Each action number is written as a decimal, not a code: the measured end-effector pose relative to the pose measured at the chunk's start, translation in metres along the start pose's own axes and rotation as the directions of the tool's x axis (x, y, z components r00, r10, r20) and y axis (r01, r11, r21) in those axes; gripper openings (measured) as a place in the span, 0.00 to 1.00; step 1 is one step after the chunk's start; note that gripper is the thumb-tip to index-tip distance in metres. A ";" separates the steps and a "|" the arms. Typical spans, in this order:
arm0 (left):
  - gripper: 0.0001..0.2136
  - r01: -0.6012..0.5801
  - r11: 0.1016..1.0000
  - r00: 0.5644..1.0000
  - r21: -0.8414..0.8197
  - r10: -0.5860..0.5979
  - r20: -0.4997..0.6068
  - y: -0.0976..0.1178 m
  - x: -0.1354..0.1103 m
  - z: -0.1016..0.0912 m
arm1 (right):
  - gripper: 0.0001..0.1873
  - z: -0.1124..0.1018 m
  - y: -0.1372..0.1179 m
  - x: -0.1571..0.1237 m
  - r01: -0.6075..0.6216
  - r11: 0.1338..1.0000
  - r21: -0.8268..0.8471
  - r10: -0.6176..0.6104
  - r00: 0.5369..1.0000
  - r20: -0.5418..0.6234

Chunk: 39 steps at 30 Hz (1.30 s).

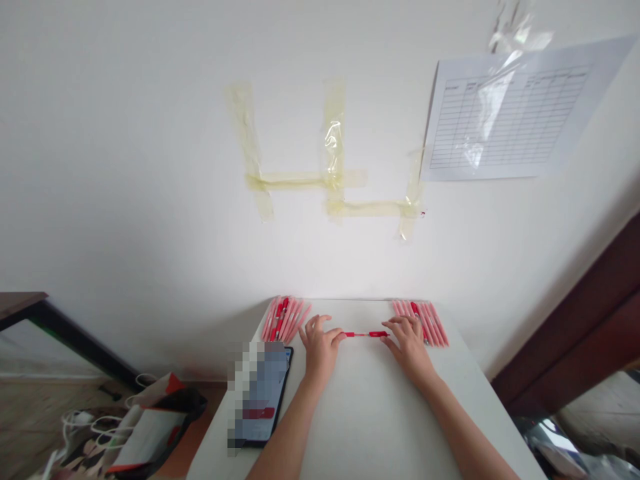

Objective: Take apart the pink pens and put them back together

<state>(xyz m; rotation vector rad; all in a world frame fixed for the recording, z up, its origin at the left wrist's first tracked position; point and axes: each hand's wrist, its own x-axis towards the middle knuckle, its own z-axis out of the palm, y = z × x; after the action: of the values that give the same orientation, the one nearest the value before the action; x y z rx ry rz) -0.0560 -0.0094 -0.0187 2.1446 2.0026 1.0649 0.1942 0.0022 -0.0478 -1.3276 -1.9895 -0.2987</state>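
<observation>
A red pen (361, 335) with a pale middle lies level between my two hands, just above or on the white table (370, 407); I cannot tell which. My left hand (321, 343) pinches its left end with thumb and finger. At the other end, my right hand (406, 343) has its fingertips closed on the red cap. To the left of my left hand is a bunch of pink and red pens (287, 319), laid side by side. A second row of similar pens (434, 321) lies just beyond my right hand.
A phone (260, 423), partly blurred out, lies at the table's left side beside my left forearm. Behind the table rises a white wall with yellowed tape (334, 133) and a taped-up printed sheet (505, 120). Bags and cables (145, 427) sit on the floor at left.
</observation>
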 end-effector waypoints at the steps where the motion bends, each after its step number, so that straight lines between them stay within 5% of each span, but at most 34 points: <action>1: 0.05 -0.001 1.000 1.000 0.003 0.001 0.000 0.000 0.000 0.000 | 0.13 0.000 0.000 0.000 0.000 1.000 0.002 0.000 1.000 -0.001; 21: 0.04 0.009 1.000 1.000 0.025 -0.009 0.006 0.001 0.000 -0.003 | 0.13 -0.001 -0.001 -0.001 -0.009 0.998 0.063 0.006 0.999 0.045; 39: 0.05 0.049 0.998 0.998 0.050 -0.047 -0.036 0.002 0.001 -0.006 | 0.13 0.001 0.008 0.000 -0.122 0.989 0.080 0.135 0.974 -0.184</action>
<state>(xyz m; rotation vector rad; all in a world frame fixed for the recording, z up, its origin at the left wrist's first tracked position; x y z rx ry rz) -0.0574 -0.0118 -0.0126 2.1045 2.1074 1.0636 0.2009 0.0060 -0.0499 -1.3261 -1.7332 -0.2823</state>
